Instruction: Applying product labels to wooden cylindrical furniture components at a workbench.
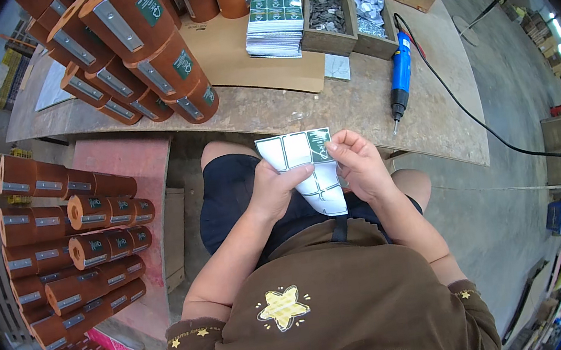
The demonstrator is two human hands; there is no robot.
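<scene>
Over my lap I hold a white sticker sheet [317, 190] with most of its label spaces bare. My left hand [273, 188] is closed on its left side, thumb lying across the front. One green label [319, 145] shows at the sheet's upper right corner. The thumb and fingertips of my right hand [359, 159] pinch that label's right edge. Whether the edge has lifted off the backing cannot be made out. On the bench ahead lies a stack of green label sheets [274, 36]. Brown cylinders [171, 64] with metal strips and green labels are piled to its left.
A blue electric screwdriver [402, 75] lies at the bench's right, its black cable [455, 100] running off rightward. Wooden boxes hold grey metal pieces [328, 12] and small shiny parts [369, 9]. More brown cylinders [101, 210] are stacked on a reddish board [124, 166] at left.
</scene>
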